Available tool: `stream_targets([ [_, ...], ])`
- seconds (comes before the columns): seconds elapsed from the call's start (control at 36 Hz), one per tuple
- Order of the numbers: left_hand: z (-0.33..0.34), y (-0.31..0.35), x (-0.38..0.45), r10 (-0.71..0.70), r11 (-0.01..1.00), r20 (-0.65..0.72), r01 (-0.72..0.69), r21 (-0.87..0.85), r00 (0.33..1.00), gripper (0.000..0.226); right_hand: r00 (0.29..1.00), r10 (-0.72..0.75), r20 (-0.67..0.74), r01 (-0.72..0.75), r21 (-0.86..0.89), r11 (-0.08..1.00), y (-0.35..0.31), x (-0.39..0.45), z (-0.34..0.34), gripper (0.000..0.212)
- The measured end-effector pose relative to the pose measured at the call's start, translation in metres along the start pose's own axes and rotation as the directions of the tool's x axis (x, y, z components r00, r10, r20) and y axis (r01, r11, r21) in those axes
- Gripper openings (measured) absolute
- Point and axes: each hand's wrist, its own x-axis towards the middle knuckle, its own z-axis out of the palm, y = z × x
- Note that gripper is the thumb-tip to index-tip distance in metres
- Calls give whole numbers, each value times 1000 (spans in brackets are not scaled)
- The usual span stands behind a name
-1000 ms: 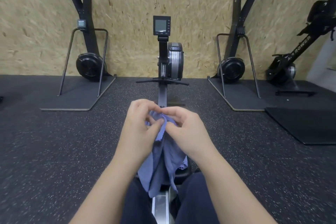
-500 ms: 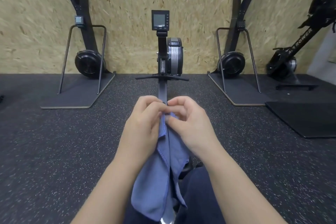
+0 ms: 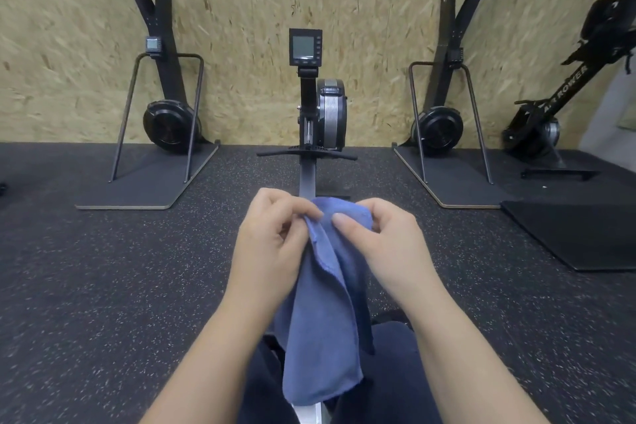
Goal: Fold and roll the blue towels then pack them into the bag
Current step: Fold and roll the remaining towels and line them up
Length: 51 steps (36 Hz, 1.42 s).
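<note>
A blue towel (image 3: 323, 327) hangs in front of me, folded lengthwise, its lower end draping over my lap and the rower rail. My left hand (image 3: 272, 248) pinches the towel's top edge on the left side. My right hand (image 3: 385, 244) grips the top edge on the right, thumb on the near face of the cloth. The two hands are a short way apart with the top of the towel stretched between them. No bag is in view.
I sit on a rowing machine (image 3: 318, 120) whose rail runs straight ahead to a monitor. Ski machines stand on platforms at left (image 3: 165, 120) and right (image 3: 444, 120). A black mat (image 3: 578, 231) lies at right. Speckled dark rubber floor surrounds me.
My hands have drawn slightly apart at the towel's top edge, spreading it. More of the towel now hangs down over my lap than a second ago.
</note>
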Motion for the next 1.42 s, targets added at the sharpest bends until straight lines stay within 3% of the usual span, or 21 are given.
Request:
stream_targets([
  [0.11,2,5,1,-42,998,-1,42,-54,999,35,998,-32,51,29,73,997,-7,-2,7,9],
  [0.25,-1,3,-2,-9,992,142,27,-125,990,22,998,-3,70,-8,152,988,-6,-2,7,10],
  [0.42,0,-2,-3,61,995,40,-64,76,997,4,991,31,132,-48,132,990,-5,-2,6,17],
  [0.53,1,0,-3,145,973,97,-160,165,985,7,989,32,146,-45,87,995,-5,-2,6,21],
  [0.69,3,1,-2,141,968,128,-164,189,982,8,983,9,184,-1,-43,999,-6,-4,5,29],
  [0.97,1,6,2,66,981,82,-79,178,994,0,968,-65,244,87,-82,993,-11,-6,5,37],
  [1.14,-2,10,4,-16,983,114,-5,184,993,15,964,-75,253,108,-119,987,-7,-7,5,39],
  [1.42,-1,9,5,-127,987,121,113,111,985,19,963,-95,251,135,-149,980,-1,-4,5,26],
])
